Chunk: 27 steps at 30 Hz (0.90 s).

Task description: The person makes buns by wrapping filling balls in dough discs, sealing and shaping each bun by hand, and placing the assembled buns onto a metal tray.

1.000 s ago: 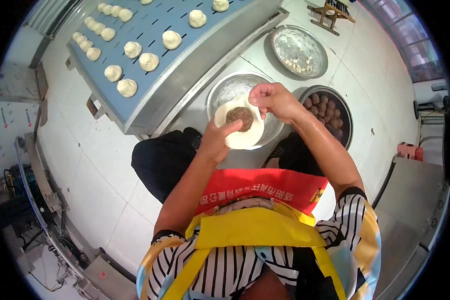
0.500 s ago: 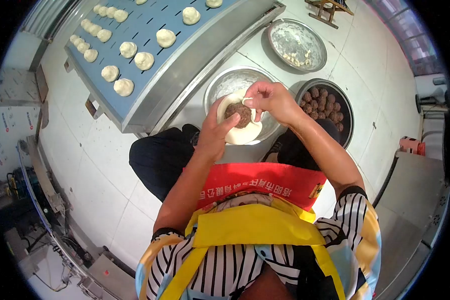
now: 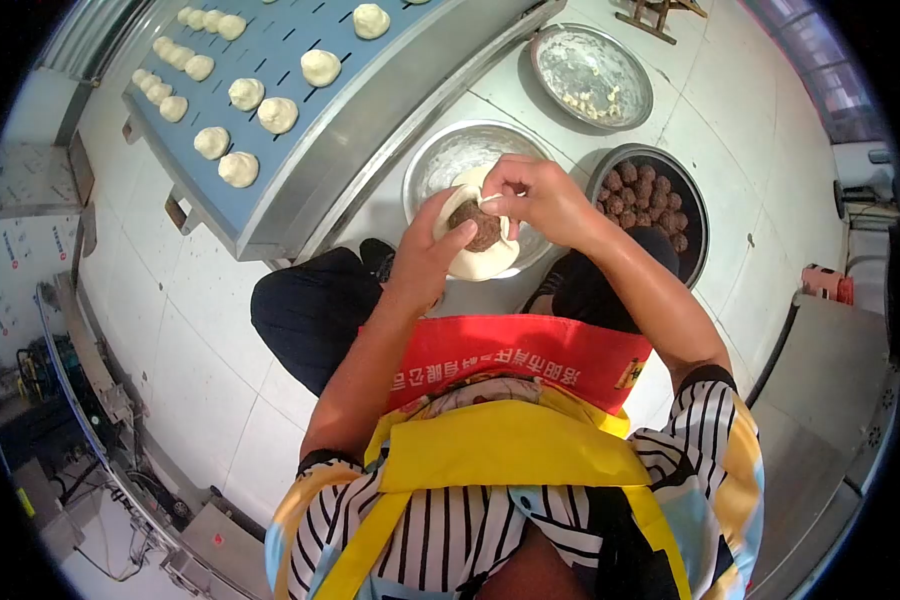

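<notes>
A pale dough round [image 3: 482, 265] lies across my left hand [image 3: 425, 250], whose thumb rests on a brown ball of filling [image 3: 477, 226] at its middle. My right hand [image 3: 538, 203] pinches the far right edge of the dough, which is gathered into a small fold beside the filling. The fingers under the dough are hidden. Both hands are above a floured metal bowl [image 3: 432, 165]. To the right is a dark-rimmed tub [image 3: 697, 250] with several brown filling balls [image 3: 642, 195].
Several shaped dough buns [image 3: 277, 115] sit on a blue slotted surface [image 3: 305, 30] in a metal frame at the upper left. Another floured metal bowl [image 3: 592, 75] stands on the tiled floor [image 3: 205, 330]. Metal cabinet at right [image 3: 820, 390]; wooden stool [image 3: 660, 18] at the top.
The dough edge, spread out a second ago, is now drawn up into folds by my right hand. My left hand has curled closer round the filling. The view has shifted slightly.
</notes>
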Tool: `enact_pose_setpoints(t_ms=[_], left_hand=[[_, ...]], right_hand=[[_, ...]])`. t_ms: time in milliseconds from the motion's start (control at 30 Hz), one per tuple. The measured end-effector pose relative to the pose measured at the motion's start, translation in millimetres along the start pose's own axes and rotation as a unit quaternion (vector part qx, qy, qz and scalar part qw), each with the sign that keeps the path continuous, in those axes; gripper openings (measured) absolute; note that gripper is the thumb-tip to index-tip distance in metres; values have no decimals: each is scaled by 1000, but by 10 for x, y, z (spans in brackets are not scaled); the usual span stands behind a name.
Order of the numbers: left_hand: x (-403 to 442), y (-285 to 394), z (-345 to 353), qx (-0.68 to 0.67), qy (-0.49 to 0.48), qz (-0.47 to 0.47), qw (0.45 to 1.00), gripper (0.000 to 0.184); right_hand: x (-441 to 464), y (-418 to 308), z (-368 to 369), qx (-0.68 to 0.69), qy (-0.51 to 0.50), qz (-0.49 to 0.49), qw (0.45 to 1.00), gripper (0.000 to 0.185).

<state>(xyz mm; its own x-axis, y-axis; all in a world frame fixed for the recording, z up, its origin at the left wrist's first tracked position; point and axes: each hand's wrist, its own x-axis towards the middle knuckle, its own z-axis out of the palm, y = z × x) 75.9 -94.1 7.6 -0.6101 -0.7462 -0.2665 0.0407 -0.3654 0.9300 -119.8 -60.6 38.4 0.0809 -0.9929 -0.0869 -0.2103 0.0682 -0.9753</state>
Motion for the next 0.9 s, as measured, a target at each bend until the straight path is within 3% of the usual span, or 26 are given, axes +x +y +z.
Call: enact_pose_setpoints(t_ms=[100, 233, 333, 400, 500, 633, 733, 833, 867, 900], left_hand=[[-27, 169, -76, 33, -50, -45, 997, 51], [98, 85, -130, 17, -90, -41, 995, 50], [94, 33, -38, 48, 17, -36, 998, 49], [105, -108, -61, 111, 19, -24, 993, 49], [64, -56, -68, 191, -5, -12, 982, 51], [63, 91, -95, 293, -43, 33, 954, 49], [196, 48, -182, 250, -101, -17, 963, 47], [191, 64, -52, -33, 47, -71, 996, 49], [204, -147, -20, -154, 52, -19, 986, 53], [218, -268, 29, -169, 60, -13, 984, 53]], right_hand=[[-15, 34, 7, 24, -4, -79, 997, 10], [-34, 24, 12, -46, 16, -44, 998, 10], [-59, -40, 37, -53, 50, -3, 997, 9], [-44, 45, 46, -57, 37, 16, 998, 8], [-65, 108, 78, -113, -1, -67, 991, 7], [-91, 121, 89, -40, 6, -80, 996, 8], [-75, 227, 82, -101, 2, -98, 990, 8], [-49, 165, 101, -16, 115, 72, 991, 10], [-37, 114, 110, 24, 151, 49, 987, 11], [-32, 155, 118, 26, 142, 49, 988, 10]])
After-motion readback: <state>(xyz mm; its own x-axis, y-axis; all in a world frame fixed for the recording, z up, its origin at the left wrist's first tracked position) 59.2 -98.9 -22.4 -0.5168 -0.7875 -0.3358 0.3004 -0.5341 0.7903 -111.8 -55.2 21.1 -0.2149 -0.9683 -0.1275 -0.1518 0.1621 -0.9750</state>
